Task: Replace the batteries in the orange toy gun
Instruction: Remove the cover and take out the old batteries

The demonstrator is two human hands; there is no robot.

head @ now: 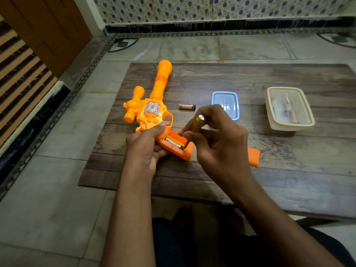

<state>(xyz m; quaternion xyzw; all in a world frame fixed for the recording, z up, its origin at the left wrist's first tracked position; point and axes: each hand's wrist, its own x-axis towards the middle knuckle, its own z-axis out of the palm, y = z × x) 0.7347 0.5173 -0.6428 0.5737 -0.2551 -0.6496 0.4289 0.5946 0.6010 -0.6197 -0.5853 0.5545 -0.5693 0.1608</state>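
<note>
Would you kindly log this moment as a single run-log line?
left hand: holds toy gun grip | right hand: grips screwdriver, tip in open battery compartment | loose battery on table

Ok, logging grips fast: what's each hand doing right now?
Left hand: grips the toy gun by its handle.
Right hand: holds a screwdriver.

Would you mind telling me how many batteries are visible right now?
2. One battery lies loose on the board beside the gun; another sits in its open grip compartment. More may be hidden in the lidded container.
</note>
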